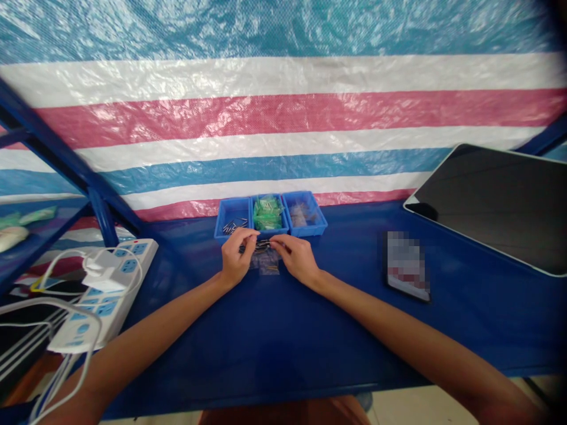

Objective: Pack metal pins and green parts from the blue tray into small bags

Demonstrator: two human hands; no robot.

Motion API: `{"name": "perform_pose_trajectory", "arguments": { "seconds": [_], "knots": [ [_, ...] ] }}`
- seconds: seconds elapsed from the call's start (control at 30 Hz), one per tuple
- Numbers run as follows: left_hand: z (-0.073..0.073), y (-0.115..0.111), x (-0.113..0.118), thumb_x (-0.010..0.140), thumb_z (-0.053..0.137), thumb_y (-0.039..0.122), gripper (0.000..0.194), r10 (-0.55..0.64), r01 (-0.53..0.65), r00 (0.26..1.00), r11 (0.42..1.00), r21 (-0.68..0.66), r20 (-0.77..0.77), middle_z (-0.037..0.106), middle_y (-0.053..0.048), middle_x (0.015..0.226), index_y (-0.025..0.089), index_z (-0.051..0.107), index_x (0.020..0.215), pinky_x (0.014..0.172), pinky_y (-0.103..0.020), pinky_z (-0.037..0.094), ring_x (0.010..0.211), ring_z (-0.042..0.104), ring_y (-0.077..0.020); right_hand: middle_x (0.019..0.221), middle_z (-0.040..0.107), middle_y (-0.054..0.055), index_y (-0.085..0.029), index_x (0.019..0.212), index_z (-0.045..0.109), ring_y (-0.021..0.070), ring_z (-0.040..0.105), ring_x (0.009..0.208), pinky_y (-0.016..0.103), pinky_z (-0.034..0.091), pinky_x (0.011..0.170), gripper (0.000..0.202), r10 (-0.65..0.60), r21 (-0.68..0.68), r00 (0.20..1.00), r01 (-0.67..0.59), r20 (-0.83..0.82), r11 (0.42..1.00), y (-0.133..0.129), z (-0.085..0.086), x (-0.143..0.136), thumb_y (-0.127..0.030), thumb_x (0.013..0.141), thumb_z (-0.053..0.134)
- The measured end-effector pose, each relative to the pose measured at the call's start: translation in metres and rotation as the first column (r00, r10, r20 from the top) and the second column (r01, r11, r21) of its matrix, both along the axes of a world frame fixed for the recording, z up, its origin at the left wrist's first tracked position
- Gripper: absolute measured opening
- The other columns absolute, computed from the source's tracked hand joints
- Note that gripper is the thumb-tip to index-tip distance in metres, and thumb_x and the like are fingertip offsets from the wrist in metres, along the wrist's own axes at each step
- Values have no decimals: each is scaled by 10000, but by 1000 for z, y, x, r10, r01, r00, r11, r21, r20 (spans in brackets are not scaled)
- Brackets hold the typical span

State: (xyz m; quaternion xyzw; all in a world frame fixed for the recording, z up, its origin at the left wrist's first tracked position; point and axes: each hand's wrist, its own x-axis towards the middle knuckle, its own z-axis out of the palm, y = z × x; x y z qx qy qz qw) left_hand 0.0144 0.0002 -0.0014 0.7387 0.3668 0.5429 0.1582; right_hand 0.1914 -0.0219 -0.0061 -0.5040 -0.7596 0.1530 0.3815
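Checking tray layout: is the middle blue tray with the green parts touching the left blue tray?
Touching. The head view shows the middle blue tray and the left blue tray standing side by side, walls pressed together with no blue table visible between them.

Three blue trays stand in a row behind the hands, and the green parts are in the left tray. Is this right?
Not quite. The head view shows three blue trays behind the hands, but the green parts are in the middle tray; the left tray holds thin dark pins.

Small thin metal part [263,244], blurred, pinched just before the blue trays [270,213].
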Motion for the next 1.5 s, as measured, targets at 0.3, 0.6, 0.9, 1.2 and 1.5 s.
{"name": "perform_pose_trajectory", "arguments": {
  "seconds": [0.3, 0.6, 0.9, 1.2, 1.5],
  "knots": [
    [4, 0, 2, 895, 513, 250, 159, 10, -10, 1000, 1000, 16, -23, 626, -48, 882, 172, 637, 955, 650, -238, 479, 721, 582, -120, 957, 685, 60, -167, 974, 654, 160, 639, 796, 249, 483, 770, 297, -58, -37, 979, 51, -196, 998, -4, 1, 1, -353, 931, 427],
    [7, 1, 4, 884, 536, 268, 185, -23, 25, 996, 999, 34, -83, 657, -67, 987, 184, 667, 985, 679, -248, 498, 802, 612, -132, 642, 651, 6, -172, 980, 675, 120, 553, 468, 246, 483, 557, 317, -119, -154, 884, 53, -453, 987, 2, -6, 2, -425, 862, 524],
    [2, 5, 3, 851, 597, 275, 152, -45, 50, 993, 998, 45, -111, 688, -54, 904, 196, 687, 942, 683, -274, 496, 758, 611, -143, 499, 552, -32, -170, 924, 677, 121, 513, 425, 229, 429, 455, 311, -129, -193, 804, 18, -580, 981, 4, -7, 2, -442, 805, 585],
    [3, 5, 4, 846, 603, 278, 126, -61, 62, 992, 998, 2, -108, 675, -44, 859, 185, 684, 873, 636, -246, 470, 744, 600, -136, 561, 596, -17, -170, 928, 680, 116, 519, 447, 232, 449, 487, 310, -106, -168, 812, 10, -574, 986, 4, -8, 2, -443, 811, 592],
    [6, 1, 5, 860, 585, 250, 130, 6, -3, 997, 999, 41, -74, 657, -30, 791, 156, 661, 811, 659, -231, 460, 699, 582, -111, 836, 691, 40, -177, 942, 678, 114, 580, 550, 234, 491, 560, 276, -27, -82, 857, -18, -514, 996, 4, -9, 1, -414, 823, 602]
  ]
}}
